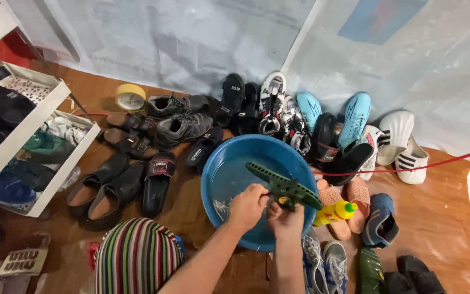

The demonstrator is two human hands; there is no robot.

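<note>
- A striped cap (137, 256) in many colours fills the lower edge, nearest the lens, just left of the person's forearms.
- The left hand (247, 206) and right hand (285, 216) meet over a blue basin (217, 173) of water, both closed on a dark green slotted sandal (282, 186) held tilted above the basin's right half.
- Just right of the hands, a yellow bottle with a green cap (335, 212) lies on orange clogs (349, 201); grey sneakers (322, 261) sit below.
- Left of the basin stand black leather shoes (104, 190) and a black slide (156, 182), beside a white shelf (33, 117) packed with footwear.
- Farthest back, a row of sandals, blue football boots (354, 117) and white slippers (401, 141) lines a plastic sheet (191, 38), with a yellow tape roll (130, 98) at left.
</note>
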